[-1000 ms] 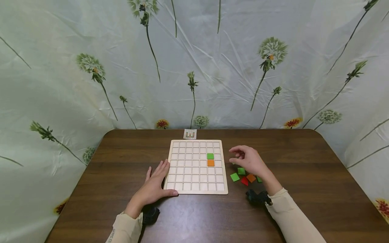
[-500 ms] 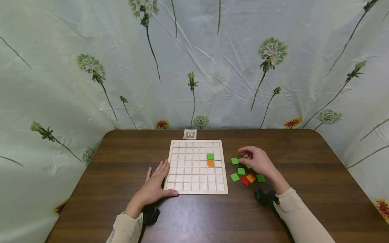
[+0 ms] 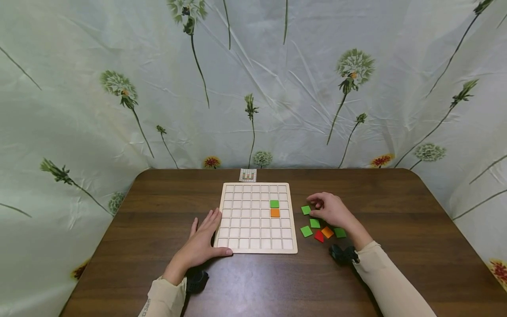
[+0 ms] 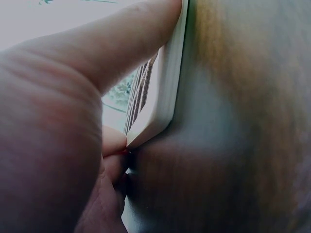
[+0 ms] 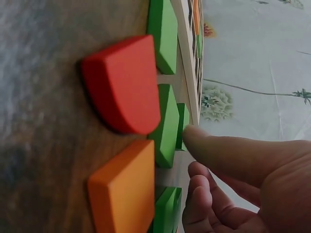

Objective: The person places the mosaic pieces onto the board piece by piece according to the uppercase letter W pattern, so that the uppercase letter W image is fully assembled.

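Observation:
My left hand point(image 3: 201, 241) rests at the near left corner of a wooden grid board point(image 3: 253, 240). Its fingers lie fairly straight along the left edge, and the thumb touches the front edge. In the grid, a green tile point(image 3: 274, 204) sits directly behind an orange tile point(image 3: 275, 213). Right of the board, my right hand point(image 3: 332, 210) hovers over loose tiles, thumb and fingers apart. In the right wrist view, the thumb tip point(image 5: 194, 136) overlaps a small green square tile point(image 5: 182, 127); contact is unclear. I see nothing gripped. Part of the pile is hidden under this hand.
Closer to me lie several green tiles point(image 3: 306, 231), a red piece with one rounded end point(image 5: 124, 87) and an orange square point(image 3: 327, 232). A small printed pattern card point(image 3: 248, 175) lies behind the board. A flowered cloth point(image 3: 253, 88) hangs behind the brown table point(image 3: 253, 286).
My right hand drew back to the right, uncovering green tiles, then shifted slightly left toward the farthest one. The left hand and the board stayed put.

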A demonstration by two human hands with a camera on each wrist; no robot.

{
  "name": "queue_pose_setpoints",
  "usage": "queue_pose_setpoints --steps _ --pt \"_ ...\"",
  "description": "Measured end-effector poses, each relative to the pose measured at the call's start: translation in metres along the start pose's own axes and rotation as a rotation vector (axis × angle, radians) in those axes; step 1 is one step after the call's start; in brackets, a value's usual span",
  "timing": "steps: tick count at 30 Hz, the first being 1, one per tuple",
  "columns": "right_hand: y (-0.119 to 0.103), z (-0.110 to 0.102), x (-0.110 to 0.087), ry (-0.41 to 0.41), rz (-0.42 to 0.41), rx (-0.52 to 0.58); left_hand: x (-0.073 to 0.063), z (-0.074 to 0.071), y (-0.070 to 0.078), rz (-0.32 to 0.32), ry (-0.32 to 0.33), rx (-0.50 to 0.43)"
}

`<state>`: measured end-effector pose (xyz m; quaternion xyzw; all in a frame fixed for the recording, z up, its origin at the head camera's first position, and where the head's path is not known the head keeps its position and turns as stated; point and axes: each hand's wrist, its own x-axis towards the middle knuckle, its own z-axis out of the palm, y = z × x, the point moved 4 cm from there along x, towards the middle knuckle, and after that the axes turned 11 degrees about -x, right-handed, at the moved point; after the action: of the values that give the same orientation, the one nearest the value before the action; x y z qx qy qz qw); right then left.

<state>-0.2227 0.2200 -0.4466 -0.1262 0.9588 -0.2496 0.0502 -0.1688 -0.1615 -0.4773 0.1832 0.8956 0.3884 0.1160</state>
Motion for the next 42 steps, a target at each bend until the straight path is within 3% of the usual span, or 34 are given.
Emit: queue_pose_setpoints --steps 20,42 --pt "-0.008 0.004 0.002 -0.079 -0.051 -0.093 -0.002 0.000 0.000 0.023 0.027 0.000" --pt "-0.017 -0.003 -0.001 -0.002 -0.037 -0.070 -0.001 0.000 0.000 -0.004 0.002 0.013"
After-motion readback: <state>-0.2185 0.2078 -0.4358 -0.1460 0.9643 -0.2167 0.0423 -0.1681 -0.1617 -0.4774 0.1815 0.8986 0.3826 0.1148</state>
